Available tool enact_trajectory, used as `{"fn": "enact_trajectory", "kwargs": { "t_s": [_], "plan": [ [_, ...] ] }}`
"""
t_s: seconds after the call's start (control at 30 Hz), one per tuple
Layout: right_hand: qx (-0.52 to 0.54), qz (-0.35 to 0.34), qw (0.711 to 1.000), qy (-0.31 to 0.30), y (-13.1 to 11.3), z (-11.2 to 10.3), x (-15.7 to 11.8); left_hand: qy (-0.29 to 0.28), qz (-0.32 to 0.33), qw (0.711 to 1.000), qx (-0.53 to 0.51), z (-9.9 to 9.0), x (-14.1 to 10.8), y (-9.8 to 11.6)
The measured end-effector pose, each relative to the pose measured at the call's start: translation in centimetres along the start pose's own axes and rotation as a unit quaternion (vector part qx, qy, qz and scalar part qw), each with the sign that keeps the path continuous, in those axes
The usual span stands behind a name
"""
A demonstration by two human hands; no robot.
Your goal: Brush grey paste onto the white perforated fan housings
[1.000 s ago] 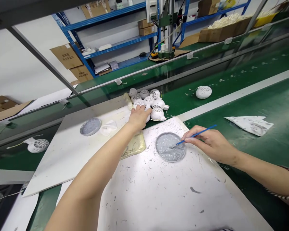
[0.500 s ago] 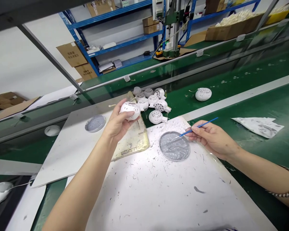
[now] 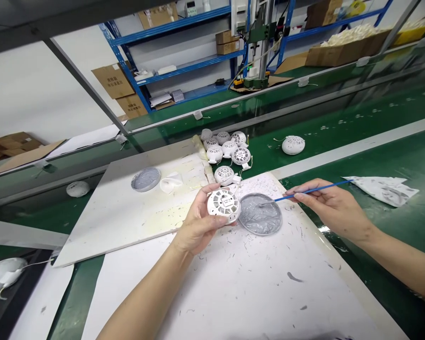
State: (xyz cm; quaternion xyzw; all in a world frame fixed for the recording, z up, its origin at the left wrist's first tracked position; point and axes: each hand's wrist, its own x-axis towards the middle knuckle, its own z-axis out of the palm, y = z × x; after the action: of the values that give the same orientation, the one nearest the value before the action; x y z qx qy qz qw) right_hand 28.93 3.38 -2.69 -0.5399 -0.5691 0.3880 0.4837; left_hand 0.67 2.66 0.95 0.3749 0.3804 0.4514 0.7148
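A round white slotted housing (image 3: 224, 206) is held by its edge in my left hand (image 3: 200, 222), its vented face with a label turned up toward the camera. Just right of it lies a round dish of grey paste (image 3: 260, 215) on the white board. My right hand (image 3: 327, 205) pinches a thin blue brush (image 3: 315, 189), whose tip rests in or just over the paste. Several similar white housings (image 3: 229, 148) are clustered behind my left hand, some with short wires.
A second grey dish (image 3: 146, 179) and a translucent white piece (image 3: 171, 182) lie on the left board (image 3: 127, 222). One housing (image 3: 293, 145) sits alone on the green belt (image 3: 340, 137). A stained paper (image 3: 384, 190) lies at right. Blue shelves (image 3: 191, 63) stand behind.
My left hand has moved right and down toward the paste dish, turning the housing so its vented face shows. My right hand has shifted slightly right, and the brush lies flatter.
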Motion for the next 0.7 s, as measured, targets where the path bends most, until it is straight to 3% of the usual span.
{"fn": "enact_trajectory", "kwargs": {
  "t_s": [0.13,0.33,0.43,0.7],
  "plan": [
    [0.008,-0.010,1.000,0.018,-0.3,-0.1,-0.3,0.027,0.004,1.000,0.000,0.4,-0.2,-0.6],
    [0.174,0.119,0.977,0.028,0.7,0.6,0.7,0.045,-0.007,0.999,0.014,0.6,-0.7,-0.9],
    [0.212,0.151,0.965,0.012,1.2,0.9,1.0,0.066,-0.018,0.998,0.005,0.8,-1.0,-0.9],
    [0.283,0.193,0.939,-0.007,0.0,1.0,1.4,0.136,-0.107,0.984,-0.052,1.5,-0.6,-1.5]
  ]
}}
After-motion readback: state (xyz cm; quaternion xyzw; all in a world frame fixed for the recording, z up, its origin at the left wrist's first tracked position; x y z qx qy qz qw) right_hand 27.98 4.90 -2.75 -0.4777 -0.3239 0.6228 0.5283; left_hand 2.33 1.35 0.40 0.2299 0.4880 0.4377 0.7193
